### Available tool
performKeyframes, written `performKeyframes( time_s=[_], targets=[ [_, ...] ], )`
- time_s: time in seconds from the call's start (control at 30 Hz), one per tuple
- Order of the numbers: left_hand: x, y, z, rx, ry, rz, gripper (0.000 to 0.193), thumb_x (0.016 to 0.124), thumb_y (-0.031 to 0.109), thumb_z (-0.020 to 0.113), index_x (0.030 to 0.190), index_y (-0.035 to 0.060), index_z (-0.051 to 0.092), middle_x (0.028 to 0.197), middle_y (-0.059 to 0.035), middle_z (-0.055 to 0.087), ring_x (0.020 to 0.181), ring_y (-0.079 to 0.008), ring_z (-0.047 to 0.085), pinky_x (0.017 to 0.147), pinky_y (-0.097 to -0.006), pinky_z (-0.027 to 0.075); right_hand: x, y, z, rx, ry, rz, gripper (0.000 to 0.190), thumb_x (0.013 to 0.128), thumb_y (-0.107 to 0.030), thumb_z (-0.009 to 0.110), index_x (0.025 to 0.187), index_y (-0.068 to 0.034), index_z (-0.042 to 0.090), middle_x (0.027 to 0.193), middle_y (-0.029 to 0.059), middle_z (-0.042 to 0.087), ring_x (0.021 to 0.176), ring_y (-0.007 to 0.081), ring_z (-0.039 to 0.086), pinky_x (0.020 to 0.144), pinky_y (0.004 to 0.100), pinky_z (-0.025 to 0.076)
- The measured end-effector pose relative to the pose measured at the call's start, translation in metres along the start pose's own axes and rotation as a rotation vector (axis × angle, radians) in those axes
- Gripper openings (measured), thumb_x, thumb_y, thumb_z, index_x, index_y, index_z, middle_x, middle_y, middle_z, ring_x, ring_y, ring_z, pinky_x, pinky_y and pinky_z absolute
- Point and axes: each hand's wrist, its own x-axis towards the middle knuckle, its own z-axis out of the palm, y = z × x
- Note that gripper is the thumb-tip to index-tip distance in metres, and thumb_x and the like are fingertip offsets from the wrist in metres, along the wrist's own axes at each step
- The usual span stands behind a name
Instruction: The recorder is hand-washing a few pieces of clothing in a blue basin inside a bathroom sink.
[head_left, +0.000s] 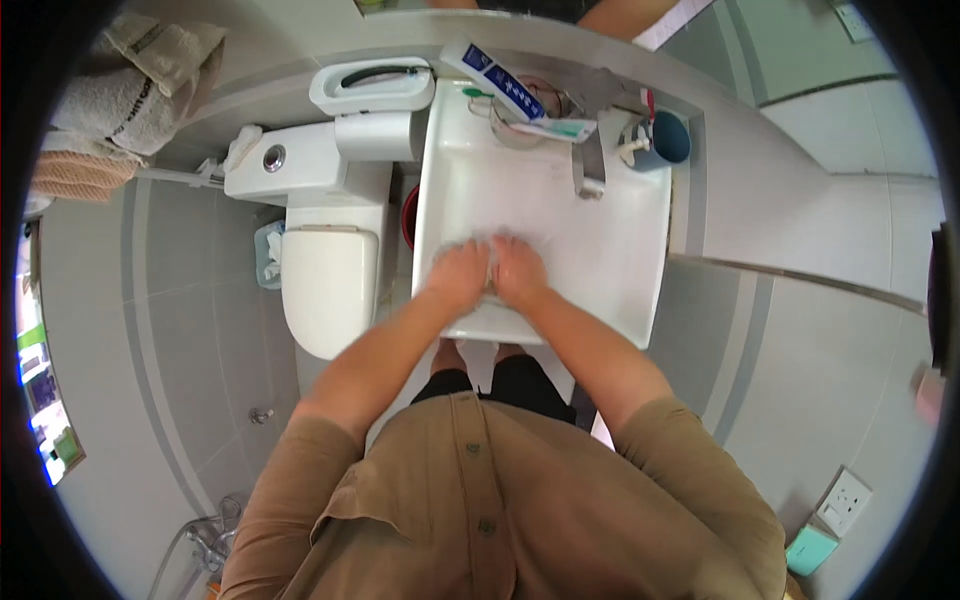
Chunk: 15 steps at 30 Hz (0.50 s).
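Observation:
Both my hands are low in a white washbasin (600, 247), close together near its front edge. My left hand (459, 274) has its fingers curled, and my right hand (519, 268) is bent toward it in the same way. Something pale and whitish shows around and below the hands, perhaps a wet cloth; blur hides what it is and whether the fingers grip it. A metal faucet (589, 169) stands at the back of the basin, beyond and to the right of my hands.
A toothpaste tube (502, 82) and another tube (559, 130) lie across glasses behind the basin. A blue cup (670, 141) stands at the back right corner. The closed toilet (330, 285) is to the left, beside a small bin (268, 255). Towels (135, 105) hang at upper left.

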Motion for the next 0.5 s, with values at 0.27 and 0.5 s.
performKeyframes(
  time_s=[0.27,0.5],
  targets=[
    [-0.059,0.007,-0.012,-0.175,0.269,0.104,0.075,0.063,0.034,0.082,0.12,-0.0013,0.05,0.106,-0.021,0.052,0.1,-0.0411,0.05,0.088,-0.0482,0.041,-0.025,0.006,-0.002,1.437,0.038,0.51,0.02,0.084,-0.016,0.048,0.089,-0.001,0.061,0.101,0.0192,0.063,0.101,0.0328,0.058,0.085,0.0445,0.044],
    [-0.019,0.002,0.006,-0.079,0.223,0.168,0.079,0.063,0.037,0.08,0.125,0.0032,0.045,0.106,-0.0164,0.054,0.1,-0.0348,0.054,0.086,-0.0453,0.044,-0.017,-0.003,0.017,0.287,0.026,-0.01,0.031,0.083,-0.017,0.048,0.11,-0.002,0.055,0.106,0.0204,0.06,0.097,0.0397,0.057,0.085,0.0469,0.045]
  ],
)
